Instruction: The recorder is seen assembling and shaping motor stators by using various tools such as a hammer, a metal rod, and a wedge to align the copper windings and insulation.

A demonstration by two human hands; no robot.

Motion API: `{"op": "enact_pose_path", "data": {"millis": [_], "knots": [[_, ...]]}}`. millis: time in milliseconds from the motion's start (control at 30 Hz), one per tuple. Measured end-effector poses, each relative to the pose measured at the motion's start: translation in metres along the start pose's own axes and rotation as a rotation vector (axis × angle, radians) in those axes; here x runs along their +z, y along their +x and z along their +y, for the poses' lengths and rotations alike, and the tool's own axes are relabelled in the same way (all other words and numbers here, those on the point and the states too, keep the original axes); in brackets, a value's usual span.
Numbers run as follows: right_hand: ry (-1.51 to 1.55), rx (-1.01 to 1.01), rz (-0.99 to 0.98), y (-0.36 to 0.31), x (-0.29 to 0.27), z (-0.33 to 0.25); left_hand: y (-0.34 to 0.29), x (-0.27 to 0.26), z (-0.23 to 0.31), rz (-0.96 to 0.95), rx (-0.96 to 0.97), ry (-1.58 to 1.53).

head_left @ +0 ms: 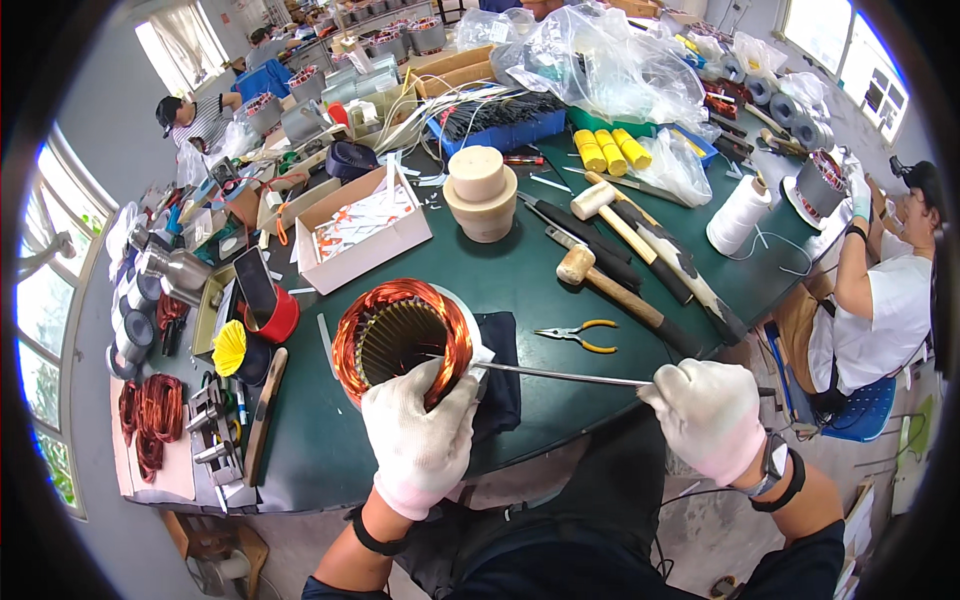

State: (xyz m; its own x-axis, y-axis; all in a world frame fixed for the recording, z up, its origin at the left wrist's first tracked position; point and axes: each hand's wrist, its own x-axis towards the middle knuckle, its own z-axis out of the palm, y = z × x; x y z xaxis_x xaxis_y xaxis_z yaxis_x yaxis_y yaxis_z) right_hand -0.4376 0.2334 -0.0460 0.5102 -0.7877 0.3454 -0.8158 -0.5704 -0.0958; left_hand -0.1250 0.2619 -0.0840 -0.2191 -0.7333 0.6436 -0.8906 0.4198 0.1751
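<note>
A motor stator (455, 310) with copper windings (375, 300) around its open bore stands on the green table. My left hand (420, 435), in a white glove, is closed on the near rim of the windings, its thumb and fingers at the bore's edge. My right hand (705, 418), also gloved, grips a long thin metal rod (570, 374) held nearly level. The rod's far end reaches the stator's right side, beside a small white piece (482, 356) near my left fingertips. A dark cloth (497, 385) lies against the stator.
Yellow-handled pliers (580, 335), mallets (610, 285) and a stacked cream block (482, 195) are beyond. A carton (370, 230) holds white strips. At left lie copper coils (155, 420) and a red container (275, 318); at right, a thread cone (738, 215). A co-worker (895, 290) sits at right.
</note>
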Motion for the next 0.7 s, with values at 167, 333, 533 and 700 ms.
{"op": "enact_pose_path", "data": {"millis": [167, 333, 533, 700], "knots": [[0.209, 0.041, 0.008, -0.003, 0.031, 0.016, 0.007, -0.027, -0.010, -0.047, -0.082, -0.286], [0.322, 0.131, 0.038, 0.008, 0.040, 0.018, -0.006, -0.030, -0.055, -0.130, 0.030, -0.193], [0.446, 0.227, -0.064, 0.009, 0.080, 0.031, -0.022, -0.003, -0.040, 0.115, -0.038, -0.107], [0.535, 0.468, -0.148, -0.034, 0.100, 0.002, -0.017, 0.003, -0.046, 0.212, -0.043, -0.192]]}}
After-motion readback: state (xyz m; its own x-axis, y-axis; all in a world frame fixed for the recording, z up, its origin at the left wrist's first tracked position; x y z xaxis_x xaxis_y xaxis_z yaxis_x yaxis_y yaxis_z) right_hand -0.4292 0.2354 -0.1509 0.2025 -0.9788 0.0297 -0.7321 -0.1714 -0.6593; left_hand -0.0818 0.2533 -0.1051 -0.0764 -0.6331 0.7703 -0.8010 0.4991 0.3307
